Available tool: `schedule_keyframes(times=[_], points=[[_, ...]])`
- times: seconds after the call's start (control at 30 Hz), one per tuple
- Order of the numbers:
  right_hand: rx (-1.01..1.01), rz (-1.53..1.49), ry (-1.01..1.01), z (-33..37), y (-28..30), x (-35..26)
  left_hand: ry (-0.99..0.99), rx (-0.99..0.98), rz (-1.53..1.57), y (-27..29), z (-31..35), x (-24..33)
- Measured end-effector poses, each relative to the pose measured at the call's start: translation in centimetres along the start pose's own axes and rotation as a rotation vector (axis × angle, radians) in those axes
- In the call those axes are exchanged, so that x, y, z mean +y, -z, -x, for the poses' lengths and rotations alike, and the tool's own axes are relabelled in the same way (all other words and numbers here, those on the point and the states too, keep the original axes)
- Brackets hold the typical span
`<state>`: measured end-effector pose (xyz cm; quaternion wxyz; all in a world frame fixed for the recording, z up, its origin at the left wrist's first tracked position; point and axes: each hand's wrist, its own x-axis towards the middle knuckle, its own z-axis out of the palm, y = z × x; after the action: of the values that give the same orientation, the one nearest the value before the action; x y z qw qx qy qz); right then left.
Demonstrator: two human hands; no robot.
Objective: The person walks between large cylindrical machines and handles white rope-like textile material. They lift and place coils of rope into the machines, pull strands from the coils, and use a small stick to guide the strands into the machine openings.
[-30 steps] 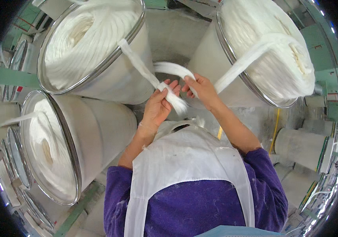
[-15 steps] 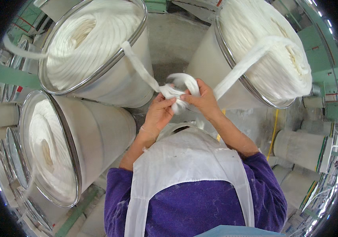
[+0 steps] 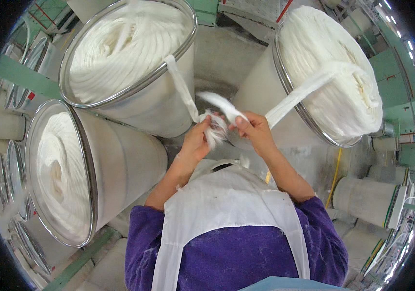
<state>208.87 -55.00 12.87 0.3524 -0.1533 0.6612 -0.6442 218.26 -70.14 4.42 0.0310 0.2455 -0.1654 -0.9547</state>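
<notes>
Loosely, a white fibre strand (image 3: 182, 87) hangs over the rim of the upper-left can and runs down to the left hand (image 3: 198, 139), whose curled fingers grip it near its frayed end. Facing it, the right hand (image 3: 257, 130) pinches a second white strand (image 3: 221, 104) between thumb and fingers, its tail pointing up and to the left. Whether the fluffy ends touch is too blurred to tell.

A light, even pinch close to each end seems best, since fibre this soft would likely pull apart under a hard tug; keeping slack in both lengths should spare them strain.

Outward, the upper-left can (image 3: 156, 116) and the right can (image 3: 256, 87), both heaped with coiled fibre, stand on either side beyond the hands. Their metal rims could catch a strand dragged across. A lower-left can (image 3: 125, 155) sits close to the left forearm and may limit the elbow. Below the hands is the white apron (image 3: 227, 196), where loose fluff could cling.
</notes>
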Motion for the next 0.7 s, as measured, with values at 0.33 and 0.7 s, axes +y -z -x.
schedule_keyframes(times=[0.33,0.7], points=[[0.206,0.813,0.484,1.6,0.2,1.1,-0.111,-0.247,0.323,-4.3,1.8,3.0],[-0.11,0.727,0.792,3.5,-1.2,0.4,-0.453,-0.224,-0.189,-8.6,2.9,3.0]])
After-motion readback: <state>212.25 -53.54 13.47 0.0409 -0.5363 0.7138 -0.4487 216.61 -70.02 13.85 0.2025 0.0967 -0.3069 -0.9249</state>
